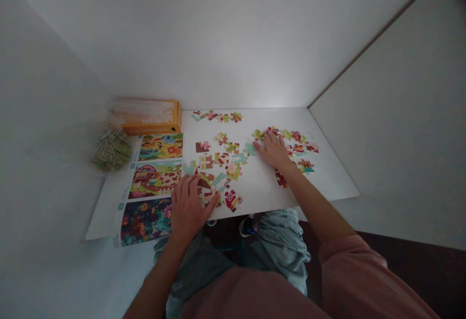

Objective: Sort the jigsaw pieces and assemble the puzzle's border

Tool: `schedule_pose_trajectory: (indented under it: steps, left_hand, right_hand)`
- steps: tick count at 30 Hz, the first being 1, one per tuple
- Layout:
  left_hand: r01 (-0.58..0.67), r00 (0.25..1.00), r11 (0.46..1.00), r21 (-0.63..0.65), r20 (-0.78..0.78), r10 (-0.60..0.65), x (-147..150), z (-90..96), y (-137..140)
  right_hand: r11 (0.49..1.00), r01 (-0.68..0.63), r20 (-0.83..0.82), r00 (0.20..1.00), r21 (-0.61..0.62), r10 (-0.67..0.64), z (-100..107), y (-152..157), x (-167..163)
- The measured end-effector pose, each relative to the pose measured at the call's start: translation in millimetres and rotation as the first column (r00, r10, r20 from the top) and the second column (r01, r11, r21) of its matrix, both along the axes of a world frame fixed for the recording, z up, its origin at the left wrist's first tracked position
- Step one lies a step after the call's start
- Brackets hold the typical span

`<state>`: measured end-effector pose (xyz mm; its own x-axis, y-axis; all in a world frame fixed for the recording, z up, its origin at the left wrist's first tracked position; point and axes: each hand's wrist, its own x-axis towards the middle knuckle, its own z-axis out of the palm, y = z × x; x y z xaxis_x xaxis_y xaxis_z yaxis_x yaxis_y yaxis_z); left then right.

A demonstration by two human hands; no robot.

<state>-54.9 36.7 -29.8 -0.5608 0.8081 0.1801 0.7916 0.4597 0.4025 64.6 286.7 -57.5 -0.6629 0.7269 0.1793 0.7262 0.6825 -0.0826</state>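
My left hand (189,206) rests near the table's front edge with its fingers spread, over and beside several jigsaw puzzle pieces (207,179). Farther right, my right hand (274,149) lies palm down with its fingers stretched across another group of puzzle pieces (297,149), partly hiding them. A pale blue puzzle piece (250,149) sits by my right thumb. Between the hands are more loose pieces, among them one with a red barn (231,199). What lies under either palm is hidden.
A picture sheet (156,179) with three printed scenes lies at the left, overhanging the front edge. Behind it stands an orange box (145,116), with a blurred greenish bundle (112,149) beside it. Some pieces (217,116) lie along the back. White walls border the white table (255,193).
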Motion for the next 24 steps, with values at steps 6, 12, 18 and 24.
schedule_pose_trajectory:
  steps: [6, 12, 18, 24]
  left_hand:
    - [0.009, 0.999, 0.999, -0.035, -0.039, -0.011, 1, 0.8, -1]
    - [0.018, 0.999, 0.999, -0.046, -0.043, -0.020, 2, 3.0, 0]
    - [0.002, 1.000, 0.998, -0.063, -0.023, -0.004, 1, -0.1, 0]
    - [0.000, 1.000, 0.997, -0.078, -0.029, -0.002, -2, 1.3, -1]
  right_hand:
    - [0.982, -0.184, -0.022, 0.983, -0.031, 0.184, 8, 6, -69]
    - [0.977, -0.189, -0.049, 0.981, -0.099, 0.185, -6, 14, -98]
    - [0.995, 0.074, 0.022, 0.997, -0.073, -0.073, -11, 31, -43]
    - [0.986, -0.161, -0.005, 0.987, -0.041, 0.161, 1, 15, -89]
